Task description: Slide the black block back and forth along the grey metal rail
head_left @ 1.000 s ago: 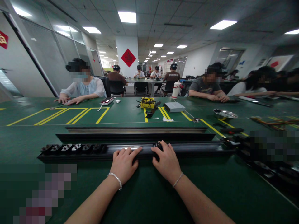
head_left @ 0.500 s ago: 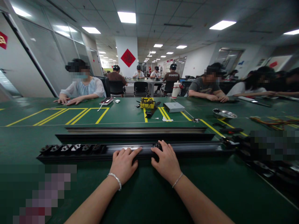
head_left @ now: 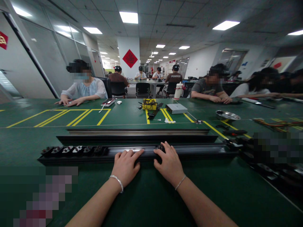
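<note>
A long black rail (head_left: 201,150) lies across the green table in front of me, with several small black parts (head_left: 71,149) seated in its left end. My left hand (head_left: 125,165) rests on the rail's front edge, fingers stretched flat over it. My right hand (head_left: 169,162) sits just to the right, fingers curled onto a small black part (head_left: 161,147) in the rail. A second long black rail (head_left: 137,135) lies parallel behind the first.
Behind the rails stand a yellow box with cables (head_left: 149,103), a grey flat box (head_left: 176,108) and a metal bowl (head_left: 228,115). Black parts (head_left: 272,164) lie at my right. Other people sit across the green table (head_left: 151,195) and at desks further back.
</note>
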Available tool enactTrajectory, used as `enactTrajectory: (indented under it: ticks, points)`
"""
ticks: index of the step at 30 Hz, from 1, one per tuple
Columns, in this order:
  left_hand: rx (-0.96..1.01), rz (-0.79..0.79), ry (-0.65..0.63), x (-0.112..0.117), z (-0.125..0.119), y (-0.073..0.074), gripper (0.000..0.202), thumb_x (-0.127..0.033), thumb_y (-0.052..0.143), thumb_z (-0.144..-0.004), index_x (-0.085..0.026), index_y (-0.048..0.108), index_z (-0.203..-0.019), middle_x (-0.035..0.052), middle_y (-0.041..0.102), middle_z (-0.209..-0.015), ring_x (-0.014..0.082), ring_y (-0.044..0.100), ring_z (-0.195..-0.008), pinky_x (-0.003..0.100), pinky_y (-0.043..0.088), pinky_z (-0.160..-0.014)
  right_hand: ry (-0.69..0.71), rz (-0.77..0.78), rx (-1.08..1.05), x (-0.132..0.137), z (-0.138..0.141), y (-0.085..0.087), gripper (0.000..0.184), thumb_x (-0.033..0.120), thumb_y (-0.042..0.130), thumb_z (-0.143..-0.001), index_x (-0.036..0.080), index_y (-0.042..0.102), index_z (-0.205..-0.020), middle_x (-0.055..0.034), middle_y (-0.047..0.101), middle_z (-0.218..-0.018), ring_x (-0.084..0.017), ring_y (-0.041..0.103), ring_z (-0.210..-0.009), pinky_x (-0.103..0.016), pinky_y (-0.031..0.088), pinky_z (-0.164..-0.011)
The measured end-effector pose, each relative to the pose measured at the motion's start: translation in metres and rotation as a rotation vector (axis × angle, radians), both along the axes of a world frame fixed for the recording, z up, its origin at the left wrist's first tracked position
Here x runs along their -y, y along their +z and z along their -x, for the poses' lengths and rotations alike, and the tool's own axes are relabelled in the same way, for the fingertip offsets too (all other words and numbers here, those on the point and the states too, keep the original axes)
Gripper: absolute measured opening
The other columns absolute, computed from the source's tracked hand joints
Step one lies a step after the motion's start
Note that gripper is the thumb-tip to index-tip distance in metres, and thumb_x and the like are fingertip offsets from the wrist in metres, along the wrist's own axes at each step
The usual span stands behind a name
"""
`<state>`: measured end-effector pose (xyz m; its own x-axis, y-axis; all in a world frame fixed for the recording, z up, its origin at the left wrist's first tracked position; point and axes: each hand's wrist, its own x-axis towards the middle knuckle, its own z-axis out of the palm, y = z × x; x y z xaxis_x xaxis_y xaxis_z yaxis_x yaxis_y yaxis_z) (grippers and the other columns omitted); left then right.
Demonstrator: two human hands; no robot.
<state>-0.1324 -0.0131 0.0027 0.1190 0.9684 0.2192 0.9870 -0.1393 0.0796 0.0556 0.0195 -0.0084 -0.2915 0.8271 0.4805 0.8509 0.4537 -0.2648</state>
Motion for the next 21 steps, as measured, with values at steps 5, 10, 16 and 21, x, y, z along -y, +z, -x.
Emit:
enactTrajectory:
  ticks: [5, 10, 16, 21]
  points:
    - [0.005, 0.005, 0.004, 0.0004, 0.0, 0.001, 0.047, -0.032, 0.044, -0.078, -0.041, 0.04, -0.124, 0.0007, 0.058, -0.098, 0.0199, 0.047, -0.094, 0.038, 0.026, -0.083, -0.013, 0.001, 0.007, 0.0011, -0.0003, 0.0006, 0.03, 0.026, 0.056, -0.069, 0.027, 0.062, -0.099, -0.0092, 0.047, -0.126, -0.025, 0.032, -0.125, -0.047, 0.022, -0.102]
    - [0.007, -0.006, -0.002, 0.0003, 0.0001, 0.0002, 0.047, -0.031, 0.043, -0.078, -0.041, 0.04, -0.124, 0.0007, 0.058, -0.097, 0.02, 0.047, -0.094, 0.038, 0.026, -0.083, -0.016, 0.008, 0.01, 0.0019, 0.0001, 0.003, 0.031, 0.026, 0.057, -0.069, 0.027, 0.062, -0.099, -0.0085, 0.048, -0.126, -0.026, 0.032, -0.125, -0.05, 0.018, -0.102]
    - [0.007, 0.015, 0.014, 0.0011, -0.0006, 0.0013, 0.047, -0.031, 0.043, -0.079, -0.041, 0.04, -0.125, 0.0009, 0.057, -0.099, 0.0198, 0.046, -0.096, 0.038, 0.026, -0.084, -0.004, 0.03, 0.005, 0.0004, -0.0007, 0.0031, 0.031, 0.025, 0.056, -0.07, 0.026, 0.062, -0.101, -0.01, 0.047, -0.127, -0.025, 0.035, -0.123, -0.047, 0.021, -0.102]
    - [0.01, 0.017, 0.007, 0.001, -0.0009, 0.0023, 0.047, -0.031, 0.042, -0.079, -0.041, 0.04, -0.124, 0.0004, 0.058, -0.1, 0.0197, 0.047, -0.095, 0.039, 0.026, -0.084, 0.001, 0.018, 0.002, -0.002, -0.0028, 0.0015, 0.031, 0.023, 0.055, -0.07, 0.025, 0.062, -0.1, -0.0107, 0.048, -0.126, -0.026, 0.037, -0.122, -0.046, 0.025, -0.1]
